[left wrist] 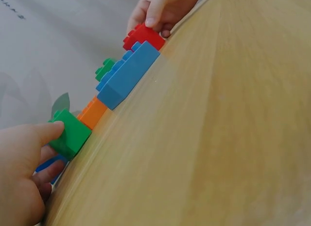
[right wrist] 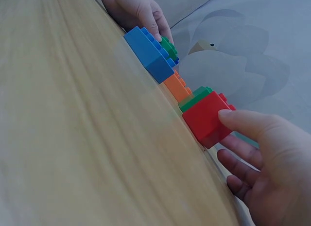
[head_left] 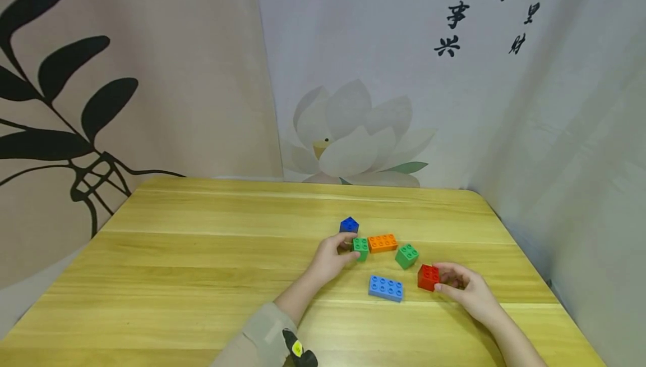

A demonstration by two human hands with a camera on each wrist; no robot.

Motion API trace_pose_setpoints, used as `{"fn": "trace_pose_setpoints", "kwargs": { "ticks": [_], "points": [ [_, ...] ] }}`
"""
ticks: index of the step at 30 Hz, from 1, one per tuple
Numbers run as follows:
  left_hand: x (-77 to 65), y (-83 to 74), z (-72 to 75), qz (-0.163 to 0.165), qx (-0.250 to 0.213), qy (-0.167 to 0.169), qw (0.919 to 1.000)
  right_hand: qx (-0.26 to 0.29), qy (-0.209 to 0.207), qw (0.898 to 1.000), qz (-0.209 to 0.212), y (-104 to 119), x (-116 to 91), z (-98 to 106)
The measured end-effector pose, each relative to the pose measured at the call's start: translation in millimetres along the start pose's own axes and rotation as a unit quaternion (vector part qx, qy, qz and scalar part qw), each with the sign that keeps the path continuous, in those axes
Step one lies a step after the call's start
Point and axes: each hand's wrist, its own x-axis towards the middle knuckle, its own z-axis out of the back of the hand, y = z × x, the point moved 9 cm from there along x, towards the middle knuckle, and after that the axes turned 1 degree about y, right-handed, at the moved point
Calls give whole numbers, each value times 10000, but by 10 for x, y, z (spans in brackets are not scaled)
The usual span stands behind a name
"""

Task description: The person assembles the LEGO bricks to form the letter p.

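My left hand (head_left: 330, 257) pinches a small green toy brick (head_left: 360, 248) between thumb and fingers. In the left wrist view the thumb lies on the near side of that green brick (left wrist: 71, 134). On the right, my right hand (head_left: 466, 291) grips a red toy brick (head_left: 428, 277), its thumb on the side facing me in the right wrist view. Just behind the left hand's fingertips is a dark blue brick (head_left: 349, 225) with a pointed top. An orange brick (head_left: 382, 243) lies right beside the held green one.
Between the hands a second green brick (head_left: 406, 256) sits at an angle, left of and behind the red one. Nearer to me lies a long light blue brick (head_left: 386, 288). The wooden table (head_left: 202, 277) ends at a printed curtain (head_left: 202, 75) behind.
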Motion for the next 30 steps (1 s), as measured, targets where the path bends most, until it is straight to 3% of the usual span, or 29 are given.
{"fn": "trace_pose_setpoints", "kwargs": {
  "ticks": [11, 19, 30],
  "points": [
    [-74, -18, 48, -12, -63, -44, 10000, 211, -85, 9994, -263, 11, -19, -10],
    [-160, -33, 149, -120, -44, -92, 9999, 248, -336, 9991, 68, 114, -17, 15],
    [-276, -5, 273, 47, -133, -62, 9999, 178, -775, 9968, 0, 234, 10, -24]
  ]
}}
